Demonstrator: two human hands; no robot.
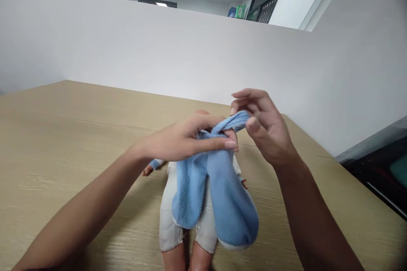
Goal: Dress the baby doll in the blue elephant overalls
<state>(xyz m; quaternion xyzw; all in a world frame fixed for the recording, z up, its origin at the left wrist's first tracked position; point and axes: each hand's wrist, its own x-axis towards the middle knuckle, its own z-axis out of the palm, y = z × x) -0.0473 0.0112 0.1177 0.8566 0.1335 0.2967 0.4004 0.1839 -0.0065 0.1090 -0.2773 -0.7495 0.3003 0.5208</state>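
Note:
A soft blue garment (233, 203) with two rounded, foot-shaped ends and pale undersides hangs in front of me; whether it is socks or footed pants, I cannot tell. One end looks fuzzy, the other smooth. My left hand (193, 137) is closed on its gathered top, thumb in front. From there a twisted blue band stretches rightward to my right hand (267, 123), whose fingers are curved and spread around its end, thumb beside the cloth. Behind the garment a doll (170, 216) lies on its back, with a white cloth body and bare lower legs; its head is mostly hidden.
The doll lies on a wide wooden table (79, 144). A white partition (143, 51) rises behind it, and a white wall stands on the right. Past the table's right edge is a dark object (375, 173) with a green patch.

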